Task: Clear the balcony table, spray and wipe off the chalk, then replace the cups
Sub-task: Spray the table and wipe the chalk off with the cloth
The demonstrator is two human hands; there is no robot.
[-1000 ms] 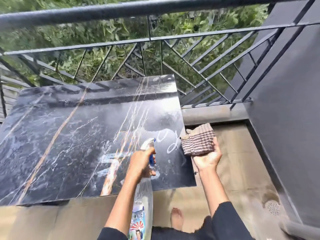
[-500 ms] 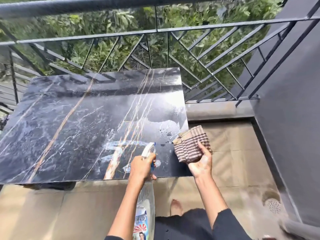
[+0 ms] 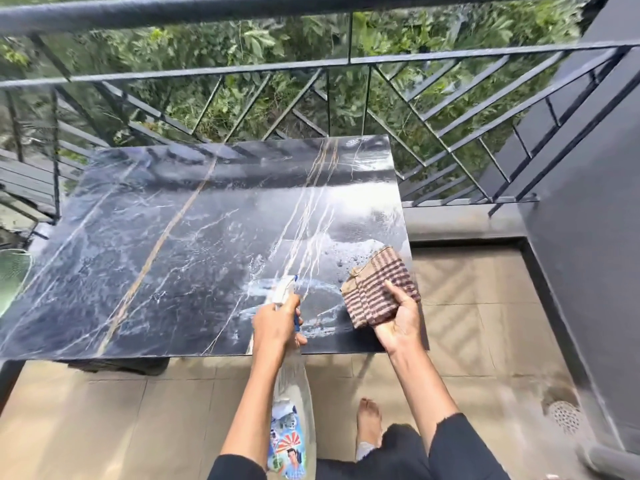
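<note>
Marble-veined table (image 3: 173, 258) fills the left and middle of the view. Its far edge sits close under the black railing (image 3: 311, 67), and its near edge runs across in front of the person. Past its right edge the tiled floor (image 3: 485, 323) lies open as far as the dark wall (image 3: 588, 237), with a round drain (image 3: 566, 415) near the wall's foot. A bare foot (image 3: 370, 420) stands on the tiles just short of the near edge.

The left hand (image 3: 277, 323) is curled round the neck of the spray bottle (image 3: 294, 393), a finger by the blue trigger. The bottle's long axis runs from the person toward the railing. Its nozzle points away over the near right part of the top, while its clear body hangs back past the near edge, over the floor. Wet beads and pale chalk smears (image 3: 325, 329) lie just ahead of the nozzle.

The right hand (image 3: 398, 323), palm up, clamps a folded striped cloth (image 3: 379, 289) under its thumb at the table's near right corner. Whether the cloth touches the top cannot be told.
</note>
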